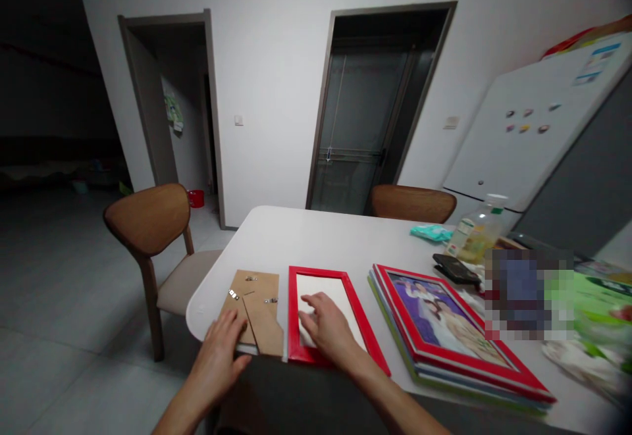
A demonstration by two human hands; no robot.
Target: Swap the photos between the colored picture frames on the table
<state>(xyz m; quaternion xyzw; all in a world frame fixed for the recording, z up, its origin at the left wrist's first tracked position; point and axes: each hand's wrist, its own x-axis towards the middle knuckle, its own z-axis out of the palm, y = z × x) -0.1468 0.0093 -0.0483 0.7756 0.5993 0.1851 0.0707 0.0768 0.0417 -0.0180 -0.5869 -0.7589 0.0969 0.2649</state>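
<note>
White table [316, 237]: parts along near edge. Stack of picture frames [447, 326], at right: topmost red, photo already inside. Loose red frame [293, 316], at middle, flat; interior pale, sheet or tabletop, cannot tell. Brown backing board [266, 285], just left of loose frame, stand side up; judged separate, joining not yet done. Right hand [328, 326]: half open above loose frame, nothing seen gripped, contact uncertain. Left hand [222, 349]: fingers loosely extended on board, nothing clasped. Metal fittings [234, 295]: on board.
</note>
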